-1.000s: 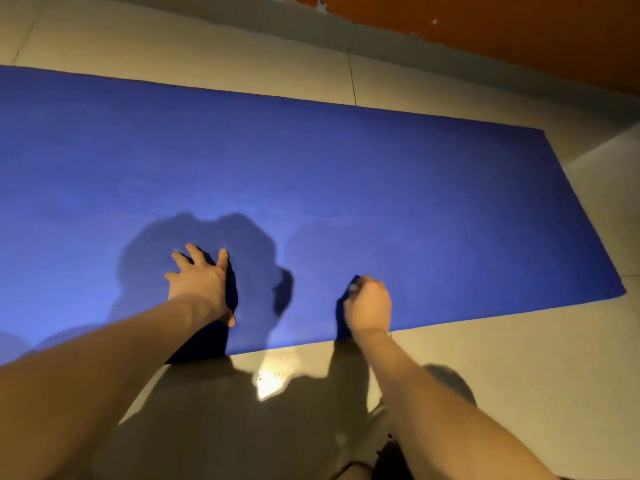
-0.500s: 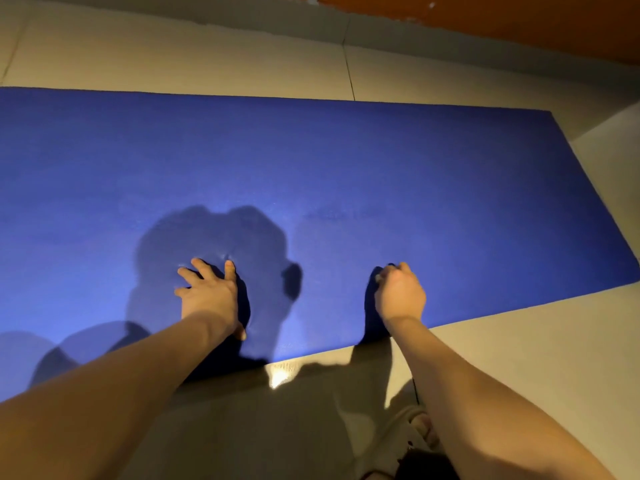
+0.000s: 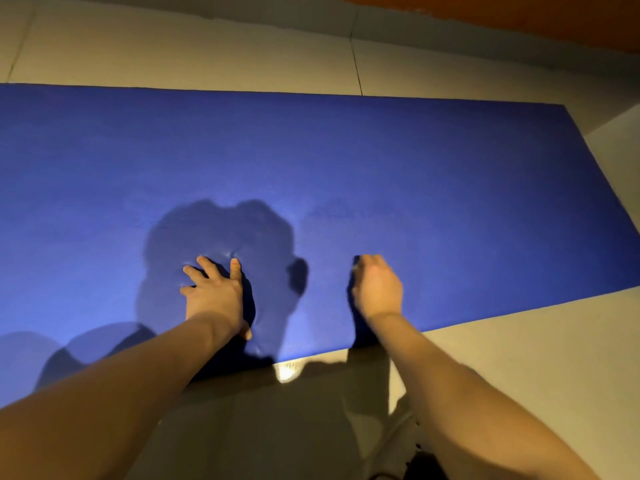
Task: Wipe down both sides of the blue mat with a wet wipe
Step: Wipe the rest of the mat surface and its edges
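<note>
A large blue mat (image 3: 398, 161) lies flat on the tiled floor and fills the middle of the view. My left hand (image 3: 216, 294) presses flat on it near the front edge, fingers spread. To its right my right hand (image 3: 377, 287) rests on the mat with the fingers curled shut. A small pale bit of the wet wipe (image 3: 355, 267) peeks out at the fingertips; the rest is hidden under the hand. Faint damp streaks show on the mat beyond the right hand.
Pale floor tiles (image 3: 207, 53) surround the mat. An orange wall (image 3: 519, 15) runs along the back. My shadow falls over the mat's front middle. A dark object (image 3: 419, 464) sits at the bottom edge near my right forearm.
My right hand has slid along the mat, first to the right and farther in, then a little back left. The left hand stays planted. The view has shifted slightly.
</note>
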`<state>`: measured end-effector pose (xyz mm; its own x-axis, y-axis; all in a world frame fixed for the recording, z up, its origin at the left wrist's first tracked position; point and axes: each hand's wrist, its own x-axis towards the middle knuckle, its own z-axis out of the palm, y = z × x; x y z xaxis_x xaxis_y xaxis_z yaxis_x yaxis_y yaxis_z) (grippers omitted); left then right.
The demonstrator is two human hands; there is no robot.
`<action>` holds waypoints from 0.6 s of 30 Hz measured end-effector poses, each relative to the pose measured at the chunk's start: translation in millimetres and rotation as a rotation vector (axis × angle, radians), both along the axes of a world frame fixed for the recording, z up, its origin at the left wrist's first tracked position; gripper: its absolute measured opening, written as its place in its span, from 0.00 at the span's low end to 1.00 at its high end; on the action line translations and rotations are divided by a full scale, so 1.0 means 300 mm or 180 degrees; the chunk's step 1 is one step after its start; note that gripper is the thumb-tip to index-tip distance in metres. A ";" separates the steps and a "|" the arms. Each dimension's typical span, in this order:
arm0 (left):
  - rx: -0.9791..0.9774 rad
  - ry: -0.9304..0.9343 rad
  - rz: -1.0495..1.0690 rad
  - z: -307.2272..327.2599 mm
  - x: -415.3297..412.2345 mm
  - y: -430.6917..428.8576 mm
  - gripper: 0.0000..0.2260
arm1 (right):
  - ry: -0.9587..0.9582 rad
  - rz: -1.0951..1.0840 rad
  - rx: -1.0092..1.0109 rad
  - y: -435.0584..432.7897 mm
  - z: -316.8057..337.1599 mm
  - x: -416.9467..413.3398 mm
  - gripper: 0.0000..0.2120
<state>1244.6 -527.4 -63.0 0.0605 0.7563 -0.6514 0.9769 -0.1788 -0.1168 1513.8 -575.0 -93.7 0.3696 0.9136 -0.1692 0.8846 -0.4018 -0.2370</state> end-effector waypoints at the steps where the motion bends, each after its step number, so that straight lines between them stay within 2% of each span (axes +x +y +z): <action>1: 0.0005 0.0004 -0.0011 0.001 0.001 -0.002 0.66 | -0.0018 -0.0360 -0.0060 0.008 0.012 0.071 0.06; 4: 0.0024 0.0031 -0.0049 0.005 0.002 -0.004 0.66 | 0.0147 -0.1126 -0.0109 0.028 0.019 0.140 0.06; 6: 0.0017 0.0030 -0.0051 0.005 0.004 -0.006 0.66 | 0.0388 -0.1133 0.0058 0.043 0.010 0.053 0.05; 9: 0.0005 0.0052 -0.0057 0.002 0.001 -0.003 0.66 | 0.0712 -0.0720 0.0375 0.050 -0.019 -0.164 0.06; 12: -0.0007 0.0044 -0.0052 0.001 0.001 -0.003 0.67 | 0.0783 0.0102 0.0272 0.038 -0.028 -0.281 0.10; 15: -0.0001 0.0040 -0.0047 0.007 0.004 -0.003 0.67 | 0.0505 0.0777 0.0242 0.031 -0.024 -0.187 0.09; 18: 0.0010 0.0043 -0.0036 0.009 0.003 -0.006 0.67 | 0.0032 0.0494 0.0295 0.034 -0.025 0.001 0.08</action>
<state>1245.3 -529.0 -60.4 0.0604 0.7577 -0.6498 0.9732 -0.1895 -0.1304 1513.9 -564.8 -101.2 0.2218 0.9714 -0.0844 0.9317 -0.2367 -0.2757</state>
